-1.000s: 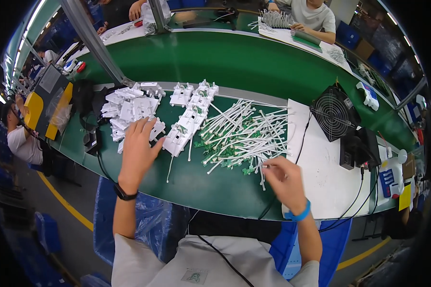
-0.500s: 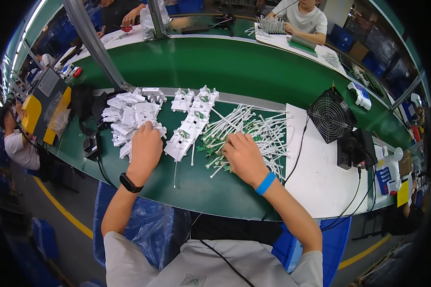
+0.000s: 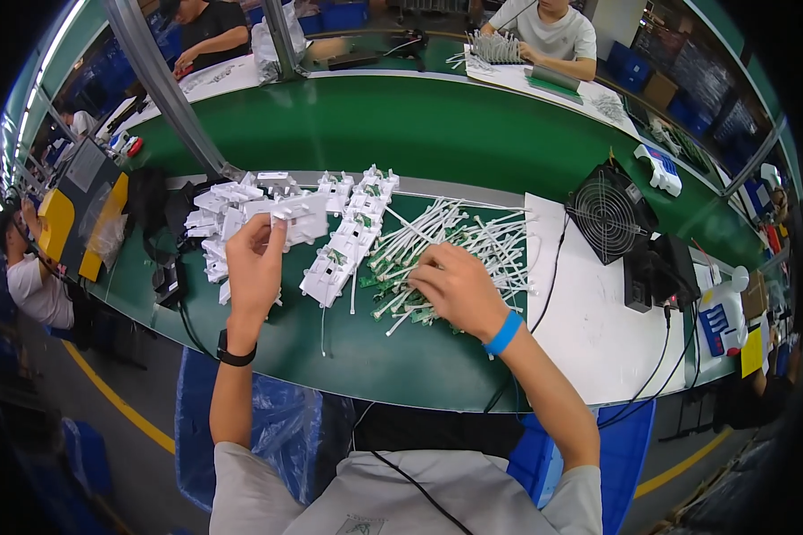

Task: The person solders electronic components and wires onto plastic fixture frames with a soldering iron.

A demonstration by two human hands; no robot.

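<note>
My left hand (image 3: 253, 272) is raised, thumb and fingers closed on the edge of a white plastic housing (image 3: 305, 217). Below and behind it lies a pile of similar white housings (image 3: 207, 220). My right hand (image 3: 459, 290) is at the near side of a heap of white cables (image 3: 500, 245) with small green circuit boards (image 3: 388, 283) at their ends. Its fingers are curled together, and whatever is at their tips is too small to make out. Between my hands, a row of white housings (image 3: 343, 250) holds green boards, with a thin cable hanging toward me.
A black fan (image 3: 608, 214) and dark power boxes (image 3: 656, 275) stand at the right beside a white sheet (image 3: 589, 321). A white bottle (image 3: 721, 312) is farther right. A metal post (image 3: 165, 85) rises at the back left. Co-workers sit across the green divider (image 3: 348, 125).
My left hand has lifted a white housing from the pile and turned it upward. My right hand has shifted only slightly at the cable heap.
</note>
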